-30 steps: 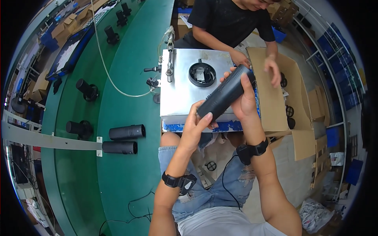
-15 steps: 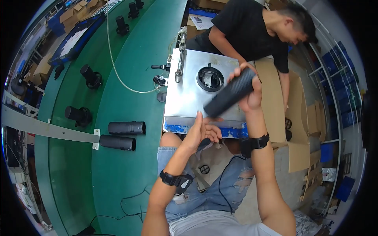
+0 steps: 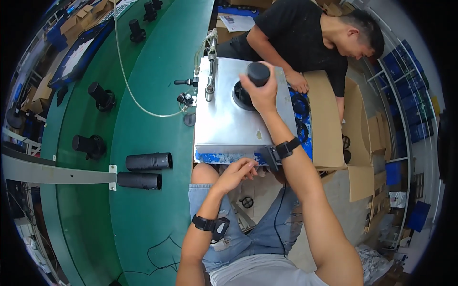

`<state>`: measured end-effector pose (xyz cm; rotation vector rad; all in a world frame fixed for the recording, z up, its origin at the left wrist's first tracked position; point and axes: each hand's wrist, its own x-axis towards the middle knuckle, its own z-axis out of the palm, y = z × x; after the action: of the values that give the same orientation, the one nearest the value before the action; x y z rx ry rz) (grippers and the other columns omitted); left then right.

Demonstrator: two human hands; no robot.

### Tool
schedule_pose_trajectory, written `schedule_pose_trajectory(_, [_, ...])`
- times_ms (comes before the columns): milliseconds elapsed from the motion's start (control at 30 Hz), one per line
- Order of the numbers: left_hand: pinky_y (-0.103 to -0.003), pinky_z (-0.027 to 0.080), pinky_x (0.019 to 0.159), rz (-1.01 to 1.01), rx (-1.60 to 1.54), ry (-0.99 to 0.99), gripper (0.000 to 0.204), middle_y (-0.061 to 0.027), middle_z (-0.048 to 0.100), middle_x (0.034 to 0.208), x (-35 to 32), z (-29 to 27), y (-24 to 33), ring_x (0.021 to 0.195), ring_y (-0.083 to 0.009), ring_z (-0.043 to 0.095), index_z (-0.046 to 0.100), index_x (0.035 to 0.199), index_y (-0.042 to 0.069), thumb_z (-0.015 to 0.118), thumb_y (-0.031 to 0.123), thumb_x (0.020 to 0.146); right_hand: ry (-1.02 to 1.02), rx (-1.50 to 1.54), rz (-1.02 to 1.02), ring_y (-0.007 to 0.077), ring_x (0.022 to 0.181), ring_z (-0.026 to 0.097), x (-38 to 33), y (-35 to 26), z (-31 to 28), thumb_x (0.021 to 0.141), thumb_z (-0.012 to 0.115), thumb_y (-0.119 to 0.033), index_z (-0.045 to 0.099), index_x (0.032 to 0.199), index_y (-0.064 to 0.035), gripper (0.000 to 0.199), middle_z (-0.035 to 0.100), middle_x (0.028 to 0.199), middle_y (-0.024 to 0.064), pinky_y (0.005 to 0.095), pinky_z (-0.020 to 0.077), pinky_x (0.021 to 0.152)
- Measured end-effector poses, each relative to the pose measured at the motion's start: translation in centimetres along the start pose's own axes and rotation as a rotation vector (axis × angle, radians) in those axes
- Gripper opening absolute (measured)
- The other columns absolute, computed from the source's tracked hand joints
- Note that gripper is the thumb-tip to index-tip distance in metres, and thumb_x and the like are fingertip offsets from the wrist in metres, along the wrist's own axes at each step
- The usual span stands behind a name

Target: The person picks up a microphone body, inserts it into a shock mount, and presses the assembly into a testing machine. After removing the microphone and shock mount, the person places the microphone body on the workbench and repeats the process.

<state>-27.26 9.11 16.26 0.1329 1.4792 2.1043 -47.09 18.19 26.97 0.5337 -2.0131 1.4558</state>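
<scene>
My right hand (image 3: pixel 265 95) is closed around a black ribbed tube (image 3: pixel 258 73), which stands end-up over the metal box. Beneath it, a round black fitting (image 3: pixel 242 97) is set in the top of the metal box (image 3: pixel 229 128); hand and tube partly cover the fitting. Whether the tube's lower end touches it is hidden. My left hand (image 3: pixel 234 176) hovers over my lap by the box's front edge, fingers loosely bent and holding nothing. To the left, two black ribbed tubes (image 3: pixel 149 161) lie side by side on the green bench (image 3: pixel 148 214).
A small air cylinder (image 3: pixel 211 66) and valves (image 3: pixel 185 98) are mounted along the box's left side, with a clear hose (image 3: pixel 131 86). Several black flanged parts (image 3: pixel 90 146) line the bench's far-left ledge. A co-worker (image 3: pixel 300 38) leans over an open carton (image 3: pixel 358 128) at right.
My right hand has moved left and turned the tube from a slanted hold to upright over the round fitting. My left hand has dropped back from the tube toward my lap.
</scene>
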Motion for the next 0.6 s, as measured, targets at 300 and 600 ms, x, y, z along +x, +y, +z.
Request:
schedule_pose_trajectory(300, [-0.023,0.043,0.07,0.028,0.061,0.029,0.033,-0.0035,0.064,0.093,-0.5,-0.3,0.2,0.081,-0.0097,0.058,0.057,0.115,0.005,0.048,0.031,0.098,-0.255,0.279,0.269,0.0128,0.09,0.06,1.0,-0.9,-0.9,0.076,0.076,-0.012,0.054,0.11,-0.0033,0.042,0.064,0.103,0.008,0.0259,0.0469,0.082])
schedule_pose_trajectory(600, [-0.024,0.049,0.07,0.321,-0.149,0.175,0.029,-0.0072,0.064,0.083,-3.5,-2.2,9.5,0.073,-0.013,0.061,0.06,0.104,-0.001,0.054,0.025,0.094,0.0,0.225,0.095,0.0117,0.077,0.062,-0.4,2.2,0.4,0.074,0.078,-0.013,0.06,0.09,-0.0036,0.026,0.066,0.082,0.0045,0.0255,0.0489,0.073])
